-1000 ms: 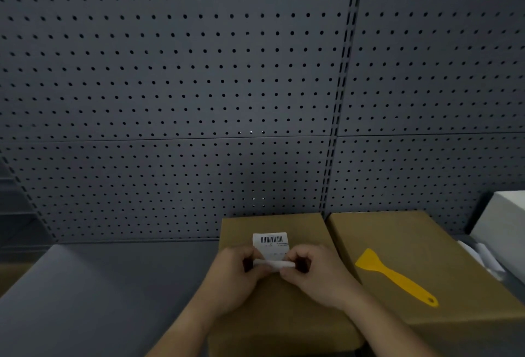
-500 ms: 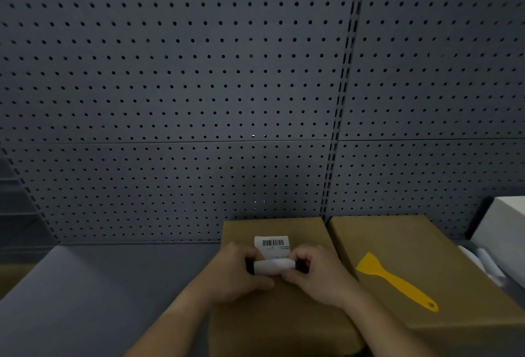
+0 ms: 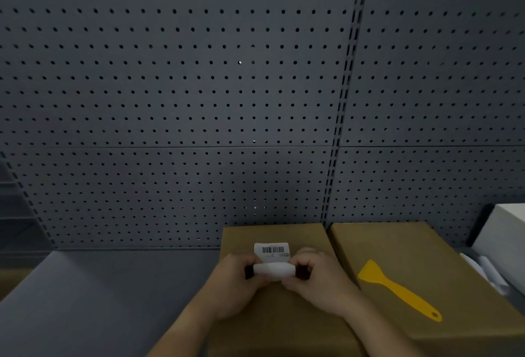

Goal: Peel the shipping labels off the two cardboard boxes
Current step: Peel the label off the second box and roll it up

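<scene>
A dark grey pegboard wall [image 3: 199,86] fills most of the view, dotted with rows of small holes. Below it, on a grey worktop [image 3: 85,300], two brown cardboard boxes sit side by side, just apart. The right box [image 3: 426,257] shows no label on its visible top; a yellow plastic scraper [image 3: 397,290] lies flat on it, untouched. At the far right edge stands a white box [image 3: 505,237], with some white material beside it that is too unclear to name.

The left box [image 3: 272,233] carries the shipping label [image 3: 272,251], a small white sticker on its top face. Its near edge is lifted and curled back into a roll, while the far part, with the barcode, appears to lie stuck flat. The left hand [image 3: 235,285] and the right hand [image 3: 318,282] meet at that roll, one at each end, fingers closed in a pinch on the curled paper.

This looks like the first of two peels, about halfway done. The next move probably calls for a slow, even pull away from the body, low to the cardboard, so the paper does not tear.

The label shows a black barcode with tiny print beneath it, too small to read. No brand is visible.
</scene>
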Demonstrator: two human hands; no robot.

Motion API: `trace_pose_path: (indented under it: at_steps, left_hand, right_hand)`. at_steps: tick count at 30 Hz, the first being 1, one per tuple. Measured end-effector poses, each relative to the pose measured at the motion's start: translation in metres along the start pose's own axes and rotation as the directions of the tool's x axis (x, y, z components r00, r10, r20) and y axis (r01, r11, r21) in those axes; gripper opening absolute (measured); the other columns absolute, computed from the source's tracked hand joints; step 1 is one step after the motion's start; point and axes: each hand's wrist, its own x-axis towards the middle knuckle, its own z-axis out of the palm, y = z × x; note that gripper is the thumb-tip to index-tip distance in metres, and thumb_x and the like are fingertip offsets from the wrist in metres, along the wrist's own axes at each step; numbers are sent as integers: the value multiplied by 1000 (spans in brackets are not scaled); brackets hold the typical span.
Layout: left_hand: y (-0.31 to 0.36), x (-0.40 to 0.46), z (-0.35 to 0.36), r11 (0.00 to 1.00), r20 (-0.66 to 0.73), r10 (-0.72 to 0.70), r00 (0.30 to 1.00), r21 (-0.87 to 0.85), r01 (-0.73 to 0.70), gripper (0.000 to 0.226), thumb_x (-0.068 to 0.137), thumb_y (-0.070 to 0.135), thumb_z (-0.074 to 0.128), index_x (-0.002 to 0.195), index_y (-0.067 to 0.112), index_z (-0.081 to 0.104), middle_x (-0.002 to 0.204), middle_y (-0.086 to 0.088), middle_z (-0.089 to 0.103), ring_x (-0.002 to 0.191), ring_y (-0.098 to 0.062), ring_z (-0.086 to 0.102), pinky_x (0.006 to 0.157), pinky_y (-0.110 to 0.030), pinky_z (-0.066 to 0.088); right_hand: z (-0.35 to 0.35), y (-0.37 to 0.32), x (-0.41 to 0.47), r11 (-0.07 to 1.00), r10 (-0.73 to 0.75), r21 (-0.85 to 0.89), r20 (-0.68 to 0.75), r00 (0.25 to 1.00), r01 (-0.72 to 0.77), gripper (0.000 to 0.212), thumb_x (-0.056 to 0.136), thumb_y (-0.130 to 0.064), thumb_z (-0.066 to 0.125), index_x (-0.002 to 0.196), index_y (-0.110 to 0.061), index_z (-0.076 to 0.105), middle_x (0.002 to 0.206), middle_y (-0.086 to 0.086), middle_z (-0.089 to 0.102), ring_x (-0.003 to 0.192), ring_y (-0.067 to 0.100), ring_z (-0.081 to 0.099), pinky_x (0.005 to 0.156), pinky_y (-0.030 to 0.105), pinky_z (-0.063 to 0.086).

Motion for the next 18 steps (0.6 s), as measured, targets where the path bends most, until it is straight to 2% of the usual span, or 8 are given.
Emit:
trace_pose_path:
  at_steps: [3, 7, 11, 15, 18]
  left_hand:
    - [-3, 0, 0, 1000, -11, -3, 1000, 6, 3, 17, 86, 42, 71, 93, 26, 73, 104, 18, 71, 97, 10, 62, 79, -11, 52]
    - [-9, 2, 1, 998, -23, -32, 999, 45, 33, 21, 72, 37, 80, 88, 26, 72, 102, 16, 69, 95, 3, 63, 81, -22, 54]
    - [-12, 6, 2, 997, -31, 2, 1000, 76, 0, 12, 78, 30, 78, 85, 22, 73, 92, 12, 70, 87, 2, 63, 74, -18, 53]
    - [-12, 8, 1, 999, -4, 35, 999, 40, -35, 15, 83, 31, 74, 98, 26, 74, 102, 16, 72, 95, 5, 63, 85, -24, 55]
    - [-10, 9, 1, 999, 4, 49, 999, 22, -49, 17, 86, 32, 72, 102, 29, 74, 104, 17, 71, 96, 6, 63, 86, -23, 54]
  right_hand:
    - [0, 1, 2, 1000, 12, -20, -4, 1000, -12, 24, 81, -32, 79, 66, -36, 61, 80, -11, 58, 76, 1, 55, 66, 16, 39]
    - [2, 2, 3, 999, 16, -49, -17, 1000, -16, 21, 84, -34, 76, 71, -26, 62, 80, -11, 57, 76, 1, 51, 64, 18, 38]
    - [4, 3, 3, 997, 9, -76, -38, 999, -12, 21, 85, -39, 73, 76, -22, 64, 82, -12, 56, 80, 1, 50, 67, 19, 39]
    - [6, 6, 4, 999, 20, -46, -50, 999, -23, 23, 86, -40, 72, 76, -22, 64, 80, -15, 55, 79, 3, 51, 66, 20, 38]
    - [4, 7, 3, 1000, 11, -28, -43, 999, -12, 22, 86, -42, 72, 77, -23, 66, 82, -13, 56, 80, 2, 52, 67, 19, 40]
